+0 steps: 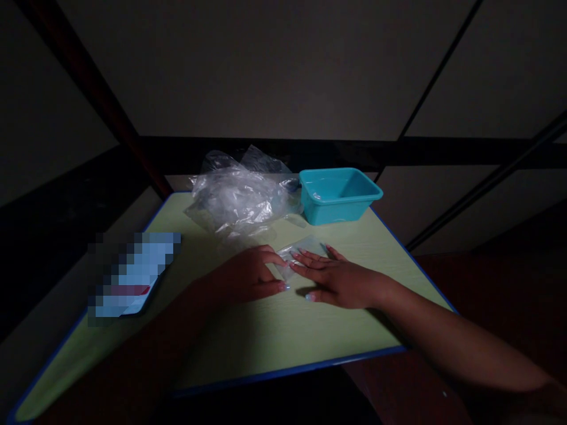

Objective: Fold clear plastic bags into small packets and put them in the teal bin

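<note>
A small folded piece of clear plastic [309,243], perhaps a bag, lies flat on the pale green table [248,336]. Over its near right part, my right hand [339,282] rests with fingers stretched out and the thumb apart, covering some of it. My left hand [250,276] comes in from the other side, its index fingertip at the plastic's left edge and its thumb held away below. Nothing shows between that finger and thumb. The left hand's other fingers are partly hidden.
A crumpled heap of clear plastic bags [241,198] sits at the back of the table. Beside it stands a turquoise basin [339,209]. A phone with a blurred screen [139,271] lies at the left edge. The table has a blue rim [287,372].
</note>
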### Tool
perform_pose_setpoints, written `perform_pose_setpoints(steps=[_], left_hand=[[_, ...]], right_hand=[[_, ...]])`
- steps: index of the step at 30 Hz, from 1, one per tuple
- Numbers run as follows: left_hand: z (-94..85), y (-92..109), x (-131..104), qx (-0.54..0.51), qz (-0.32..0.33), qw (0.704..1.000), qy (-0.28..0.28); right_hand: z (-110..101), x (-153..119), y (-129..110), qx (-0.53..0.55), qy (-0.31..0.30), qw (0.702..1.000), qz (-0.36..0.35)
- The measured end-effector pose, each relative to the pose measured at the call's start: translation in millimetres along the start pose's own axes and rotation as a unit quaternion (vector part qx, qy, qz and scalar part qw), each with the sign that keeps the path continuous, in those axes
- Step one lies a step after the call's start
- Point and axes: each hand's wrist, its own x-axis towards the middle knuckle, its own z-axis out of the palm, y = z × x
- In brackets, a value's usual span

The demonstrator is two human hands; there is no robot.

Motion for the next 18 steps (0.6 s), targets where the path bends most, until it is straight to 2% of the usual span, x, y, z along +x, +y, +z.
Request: perform_pose_setpoints(steps=[5,11,15,18], left_hand=[[0.1,2,0,0.011,-0.007,1.000,-0.014],[4.0,-5,-2,0.006,0.004,1.000,-0.008],[4.2,-7,-1,-0.004,0.013,1.000,0.010],[5.4,-8,1,-0.011,0.023,0.999,0.037]], right_hand=[[-3,1,-3,-0.016,-0.015,1.000,0.021],[-2,1,-2,-0.020,-0.009,1.000,0.019],[-2,0,-1,-0.006,0.011,1.000,0.004],[-4,2,-2,-0.009,0.052,0.999,-0.009]])
